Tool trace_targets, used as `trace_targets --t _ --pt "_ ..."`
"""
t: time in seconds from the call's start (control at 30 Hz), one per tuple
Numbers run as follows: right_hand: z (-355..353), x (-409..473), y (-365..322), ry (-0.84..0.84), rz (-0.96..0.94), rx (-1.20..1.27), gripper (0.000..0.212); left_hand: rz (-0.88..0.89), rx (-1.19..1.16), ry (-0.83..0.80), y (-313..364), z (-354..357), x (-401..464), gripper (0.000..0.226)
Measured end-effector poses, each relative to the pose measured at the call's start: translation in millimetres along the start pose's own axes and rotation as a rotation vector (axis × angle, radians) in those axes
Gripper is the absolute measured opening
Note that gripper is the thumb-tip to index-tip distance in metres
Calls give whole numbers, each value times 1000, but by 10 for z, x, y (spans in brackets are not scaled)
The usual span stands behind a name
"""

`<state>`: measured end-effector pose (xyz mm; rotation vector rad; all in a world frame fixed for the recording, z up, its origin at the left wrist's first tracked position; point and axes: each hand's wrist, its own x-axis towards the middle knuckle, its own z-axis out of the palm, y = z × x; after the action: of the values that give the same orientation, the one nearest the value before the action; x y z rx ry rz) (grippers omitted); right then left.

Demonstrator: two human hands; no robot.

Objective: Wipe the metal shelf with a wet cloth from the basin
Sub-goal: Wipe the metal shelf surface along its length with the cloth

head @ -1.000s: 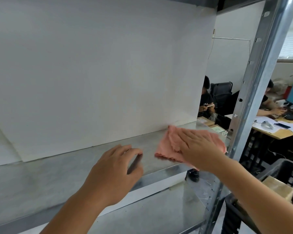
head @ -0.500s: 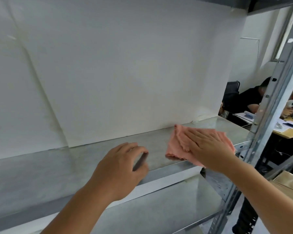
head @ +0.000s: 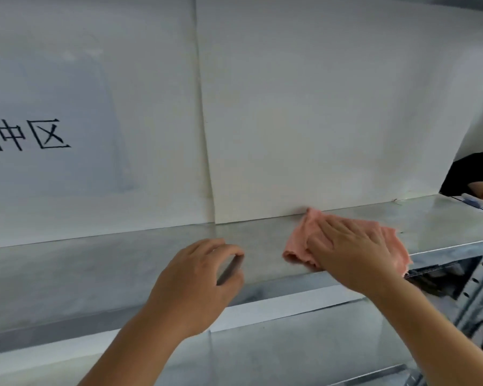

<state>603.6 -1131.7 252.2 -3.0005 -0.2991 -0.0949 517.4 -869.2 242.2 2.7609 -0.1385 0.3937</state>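
Observation:
A pink cloth (head: 299, 243) lies flat on the grey metal shelf (head: 95, 263), right of its middle. My right hand (head: 349, 254) presses palm-down on the cloth with fingers spread, covering most of it. My left hand (head: 198, 282) rests on the shelf's front edge to the left of the cloth, fingers curled over the rim, thumb apart. No basin is in view.
White panels (head: 304, 121) back the shelf; the left one carries black characters (head: 25, 137). A lower metal shelf (head: 290, 349) lies beneath. The perforated upright post (head: 477, 285) stands at the right. A seated person (head: 471, 174) shows behind the right end.
The view has swung left, bringing more of the shelf and the lettered panel into sight. My right hand and the cloth have slid left along the shelf. My left hand keeps its hold.

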Motion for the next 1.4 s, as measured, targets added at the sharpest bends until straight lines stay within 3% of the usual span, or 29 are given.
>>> trace_targets --t 0.13,0.23,0.27,0.33,0.43,0.5,0.6,0.73,0.8,0.9,0.97,1.07,1.13,1.23,1.4 --pt "220 -168 -947 -35 -270 96 75 -69 21 13 -383 -225 -252 47" --pt "174 -76 -937 -37 -370 -18 104 -114 22 16 -571 -330 -368 43" --pt "153 -19 -883 -23 -356 -45 103 -131 22 23 -632 -363 -414 41" --pt "169 33 -876 -36 -311 -142 83 -140 19 32 -686 -388 -450 40" --pt "248 -48 -1462 -90 -375 -37 99 -172 25 58 -767 -434 -516 43" --pt "310 -82 -1777 -117 -451 42 96 -190 29 85 -798 -465 -550 41" --pt "294 12 -1609 -84 -516 -1 96 -230 37 108 -833 -528 -595 28" --pt "232 125 -1191 -85 -405 -95 92 -276 47 141 -891 -581 -629 19" --pt "201 42 -1399 -115 -386 -10 89 -301 43 142 -900 -568 -631 22" --pt "259 -51 -1871 -138 -506 125 69 -322 47 145 -878 -544 -633 29" --pt "314 -21 -1942 -150 -564 109 73 -326 42 151 -853 -537 -639 33" --pt "246 67 -1512 -139 -584 -11 87 -335 30 158 -834 -527 -646 29" --pt "172 63 -1103 -134 -571 -132 79 -328 31 158 -840 -515 -644 27" --pt "163 14 -809 -111 -511 -159 115 -328 27 164 -855 -508 -658 26" --pt "363 -28 -1544 -76 -559 -35 119 -310 9 166 -888 -534 -631 29"
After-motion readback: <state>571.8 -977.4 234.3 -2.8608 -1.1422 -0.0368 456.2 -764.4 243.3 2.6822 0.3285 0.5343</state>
